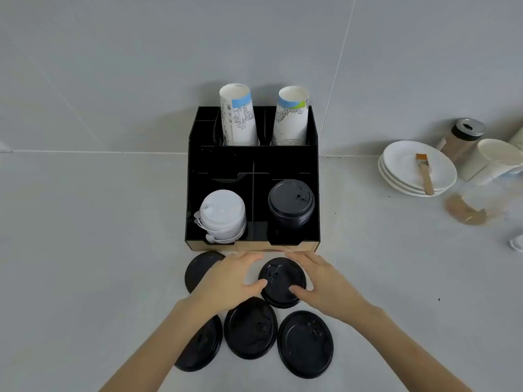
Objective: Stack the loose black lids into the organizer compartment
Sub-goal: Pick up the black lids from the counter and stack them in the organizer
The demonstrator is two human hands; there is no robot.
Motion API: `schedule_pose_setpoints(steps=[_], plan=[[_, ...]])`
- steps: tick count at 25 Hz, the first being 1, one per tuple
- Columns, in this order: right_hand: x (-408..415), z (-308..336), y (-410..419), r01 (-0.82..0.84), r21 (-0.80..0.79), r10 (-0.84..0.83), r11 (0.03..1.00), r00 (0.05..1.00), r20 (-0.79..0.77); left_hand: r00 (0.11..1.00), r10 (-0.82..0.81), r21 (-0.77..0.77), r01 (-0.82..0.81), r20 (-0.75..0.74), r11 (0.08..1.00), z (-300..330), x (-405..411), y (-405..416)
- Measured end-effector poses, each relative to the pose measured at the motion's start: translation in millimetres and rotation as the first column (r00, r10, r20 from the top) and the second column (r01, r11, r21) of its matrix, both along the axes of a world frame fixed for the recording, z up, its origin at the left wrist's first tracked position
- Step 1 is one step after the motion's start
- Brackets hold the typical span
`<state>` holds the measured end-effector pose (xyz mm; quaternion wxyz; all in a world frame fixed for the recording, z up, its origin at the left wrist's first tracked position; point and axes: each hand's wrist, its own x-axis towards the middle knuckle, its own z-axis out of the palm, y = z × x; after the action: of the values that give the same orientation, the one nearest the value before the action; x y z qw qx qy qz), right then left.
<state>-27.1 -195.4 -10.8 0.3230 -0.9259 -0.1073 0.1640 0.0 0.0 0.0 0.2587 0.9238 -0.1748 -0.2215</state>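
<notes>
Pick-up step: my left hand [235,281] and right hand [319,281] pinch the round black plastic lid [280,282] at lower centre; next I lift it onto the black lid stack [291,202] above.

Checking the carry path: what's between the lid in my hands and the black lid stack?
Head view: only the organizer's tan front edge; lid, stack.

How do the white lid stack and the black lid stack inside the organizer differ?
The white lid stack fills the front left compartment; the black lid stack fills the front right one. The white lid stack leans and looks uneven, with small plugs hanging off; the black lid stack sits straighter. Both are piles of round cup lids in the same organizer.
</notes>
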Motion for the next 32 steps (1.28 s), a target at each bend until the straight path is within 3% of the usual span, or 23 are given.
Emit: schedule_pose_setpoints(steps=[6,16,19,26,32], plan=[[0,-19,5,-0.14,-0.048,0.138,0.989,0.99,-0.03,0.998,0.003,0.054,0.001,-0.068,0.999,-20,-9,-3],[-9,-25,16,0.094,-0.003,-0.094,0.996,0.993,0.075,1.0,0.009,-0.033,-0.01,-0.019,0.999,-26,-21,-14],[-14,-22,19,0.152,0.036,-0.156,0.988,0.981,0.118,0.998,0.033,-0.056,-0.03,0.056,0.998,-24,-23,-16],[-20,-2,23,0.18,0.142,-0.205,0.973,0.962,0.181,0.982,0.111,-0.173,-0.083,0.154,0.981,-14,-28,-16],[-21,17,15,0.162,0.2,-0.199,0.966,0.964,0.179,0.988,0.118,-0.269,-0.087,0.1,0.959,0,-26,-4]])
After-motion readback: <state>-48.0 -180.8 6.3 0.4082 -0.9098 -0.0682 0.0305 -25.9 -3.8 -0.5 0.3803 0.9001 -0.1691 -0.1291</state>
